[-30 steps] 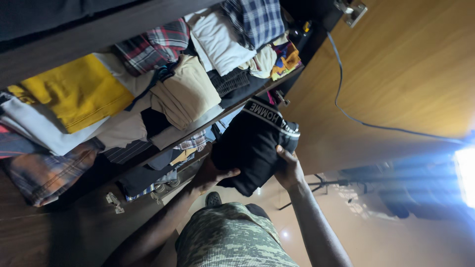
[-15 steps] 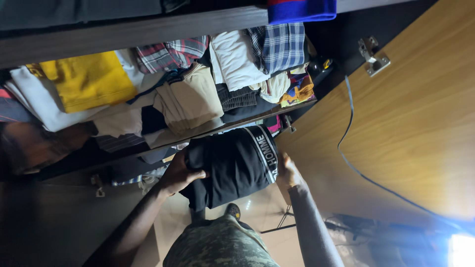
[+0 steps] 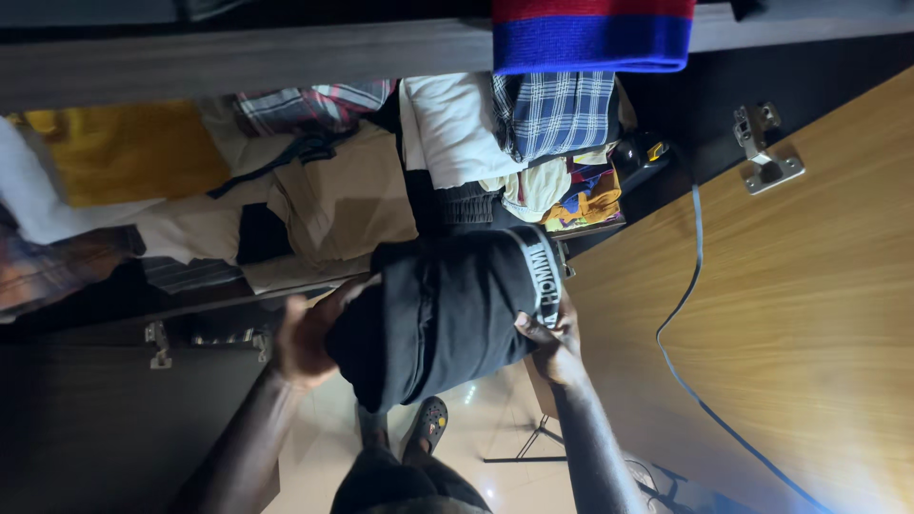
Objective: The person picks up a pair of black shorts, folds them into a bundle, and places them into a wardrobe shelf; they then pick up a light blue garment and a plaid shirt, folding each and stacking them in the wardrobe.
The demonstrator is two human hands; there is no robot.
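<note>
A folded black fabric garment with a grey elastic waistband [image 3: 447,309] is clasped from both sides: the left hand [image 3: 307,338], blurred, is closed on its left edge, the right hand [image 3: 550,335] pinched at the waistband. It is held just before a wooden wardrobe shelf [image 3: 190,303] stacked with folded clothes [image 3: 343,195]. It is judged soft, light and floppy, best supported underneath
</note>
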